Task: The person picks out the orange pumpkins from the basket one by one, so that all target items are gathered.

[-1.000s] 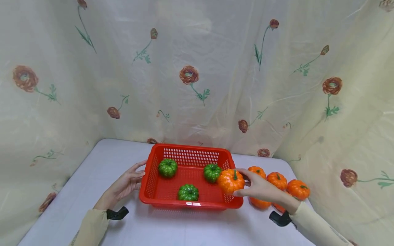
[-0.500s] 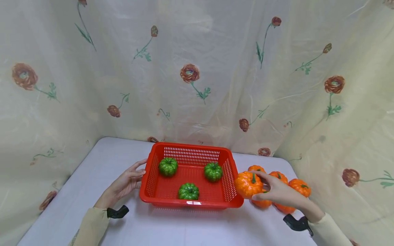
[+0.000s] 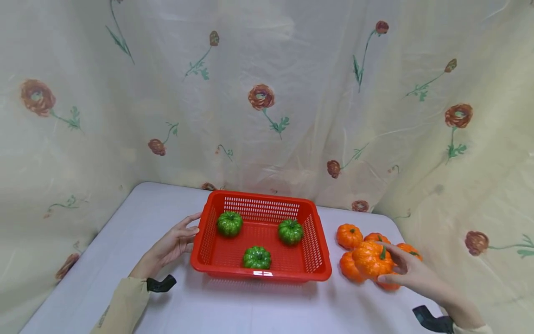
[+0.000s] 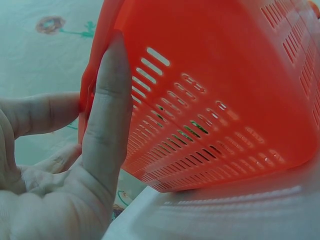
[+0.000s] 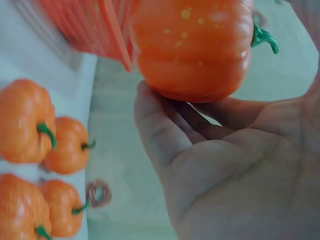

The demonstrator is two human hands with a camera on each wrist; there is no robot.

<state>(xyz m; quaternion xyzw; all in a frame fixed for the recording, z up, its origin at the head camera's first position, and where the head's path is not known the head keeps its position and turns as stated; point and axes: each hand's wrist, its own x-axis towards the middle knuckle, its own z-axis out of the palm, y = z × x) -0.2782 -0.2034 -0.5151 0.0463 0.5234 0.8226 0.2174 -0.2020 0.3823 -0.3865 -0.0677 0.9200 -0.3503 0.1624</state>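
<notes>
My right hand (image 3: 415, 273) holds an orange toy pumpkin (image 3: 372, 260) with a green stem, raised in front of the other pumpkins. In the right wrist view, its fingers curve under this pumpkin (image 5: 195, 47). At the left end of a red slotted plastic basket (image 3: 273, 273), my left hand (image 3: 173, 243) grips the rim. The left wrist view has one finger (image 4: 107, 100) flat against the outer wall below the rim and others at the rim's edge. Inside the basket sit three green toy pumpkins: back left (image 3: 229, 223), right (image 3: 290, 232) and front (image 3: 257, 257).
Several orange pumpkins (image 3: 349, 236) cluster on the white table (image 3: 233, 308) to the right of the basket, partly hidden by the held one. A flower-printed curtain (image 3: 300, 153) hangs around the table's back and sides. Each wrist wears a black strap mount (image 3: 161, 284).
My right hand has carried the orange pumpkin rightward from over the basket's right end to the orange cluster. My left hand stays at the basket's left side. The view has shifted slightly.
</notes>
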